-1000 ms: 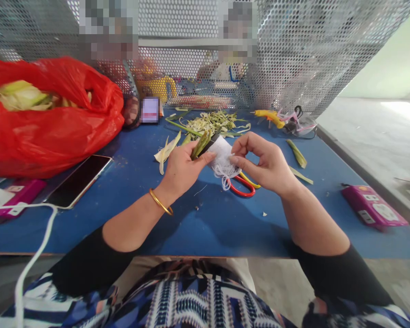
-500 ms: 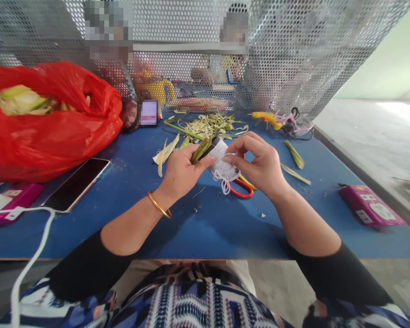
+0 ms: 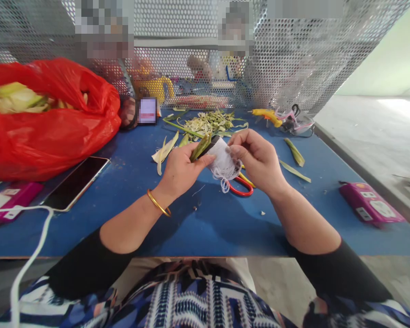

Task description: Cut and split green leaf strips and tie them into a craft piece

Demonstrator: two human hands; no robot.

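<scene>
My left hand (image 3: 184,168) is closed round a folded green husk piece (image 3: 201,146) and a dark card wound with white thread (image 3: 222,157). Loose loops of the thread hang from the lower end of the card. My right hand (image 3: 254,157) is pinched at the right edge of the white thread; whether a strand lies between its fingertips is too small to tell. Red-handled scissors (image 3: 241,187) lie on the blue table (image 3: 205,232) just under the thread. Behind my hands is a pile of shredded husk (image 3: 210,123), with a pale husk strip (image 3: 164,152) to its left.
A red plastic bag (image 3: 54,141) of husks fills the left side, near a black phone (image 3: 77,183) and a white cable (image 3: 43,232). A yellow tool (image 3: 266,117) lies at the back right, a purple packet (image 3: 371,203) at the right. A perforated metal screen (image 3: 191,59) stands behind.
My right hand has drawn slightly right and its fingers have curled more at the thread's edge. My left hand keeps its hold on the husk and thread card.
</scene>
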